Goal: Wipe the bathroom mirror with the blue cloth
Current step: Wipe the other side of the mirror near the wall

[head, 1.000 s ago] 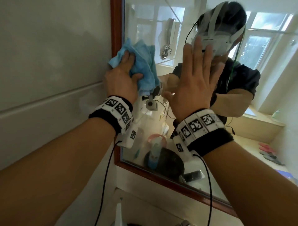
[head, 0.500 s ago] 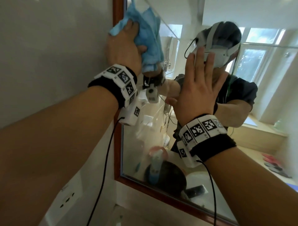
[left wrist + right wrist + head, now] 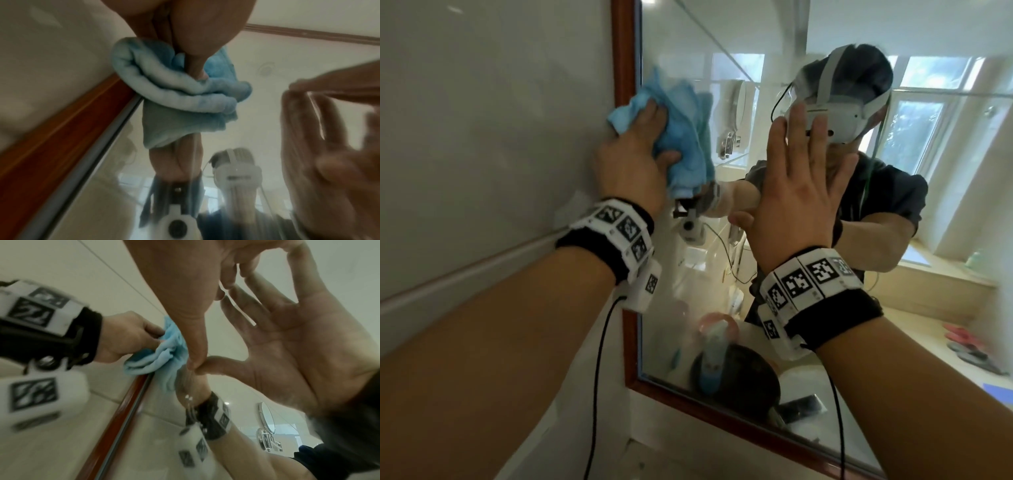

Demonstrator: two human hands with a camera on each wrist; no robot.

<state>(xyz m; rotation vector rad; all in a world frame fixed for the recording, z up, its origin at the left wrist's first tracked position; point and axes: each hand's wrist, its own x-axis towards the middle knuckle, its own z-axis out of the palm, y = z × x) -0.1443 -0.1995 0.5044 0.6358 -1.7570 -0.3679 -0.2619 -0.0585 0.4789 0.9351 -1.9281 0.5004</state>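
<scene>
The blue cloth (image 3: pixel 630 111) is bunched up and pressed on the mirror glass (image 3: pixel 674 51), right beside the red-brown wooden frame (image 3: pixel 624 51) on the left edge. My left hand (image 3: pixel 633 161) grips the cloth, fingers curled into its folds. In the left wrist view the cloth (image 3: pixel 174 91) bulges under the left hand (image 3: pixel 185 24) at the frame (image 3: pixel 61 138). My right hand (image 3: pixel 801 192) lies flat on the glass with straight, spread fingers and holds nothing. The right wrist view shows the right hand (image 3: pixel 185 280) meeting its reflection, with the cloth (image 3: pixel 162 353) to its left.
A pale tiled wall (image 3: pixel 482 154) lies left of the mirror. The glass reflects a person in a headset, a window, a wall-mounted round mirror (image 3: pixel 267 418), and a counter with a bottle, a dark basin and a phone. Cables hang from both wrist bands.
My left hand carried the cloth up along the mirror's left edge and has come back down to about mid height. The right hand stays flat on the glass.
</scene>
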